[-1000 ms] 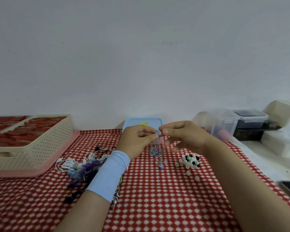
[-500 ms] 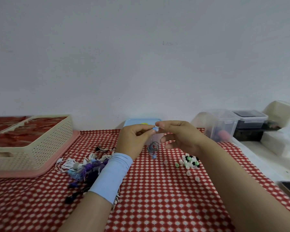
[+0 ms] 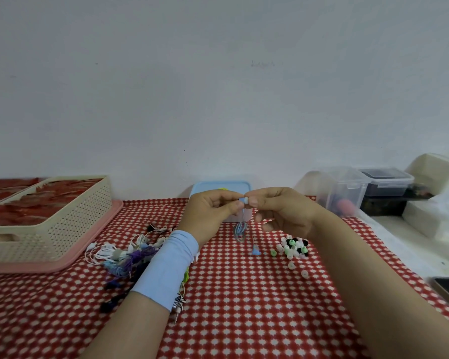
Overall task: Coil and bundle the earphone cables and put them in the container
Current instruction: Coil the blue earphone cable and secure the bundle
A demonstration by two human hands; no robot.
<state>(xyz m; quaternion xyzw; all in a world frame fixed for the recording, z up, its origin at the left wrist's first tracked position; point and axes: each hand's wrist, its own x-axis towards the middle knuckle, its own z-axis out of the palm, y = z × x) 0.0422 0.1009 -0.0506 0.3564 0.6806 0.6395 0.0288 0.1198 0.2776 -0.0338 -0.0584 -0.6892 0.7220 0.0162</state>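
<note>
Left of the worktop's middle, a tangled heap of white, purple and blue earphone cables [image 3: 122, 255] runs partly under the left forearm, which could snag it. The left hand [image 3: 208, 213] and right hand [image 3: 283, 211] pinch, thumb against forefinger, a small blue-and-white earbud [image 3: 244, 200] before the light blue plastic container [image 3: 219, 186] at the far edge. The thin blue cable [image 3: 240, 230] hangs loosely looped beneath; a slack pinch could unravel it, and its trailing end might scatter the loose white, green and black ear tips [image 3: 294, 247].

Checked table [image 3: 244, 294]; tangled earphones [image 3: 119, 255]; eartips [image 3: 293, 247]
</note>
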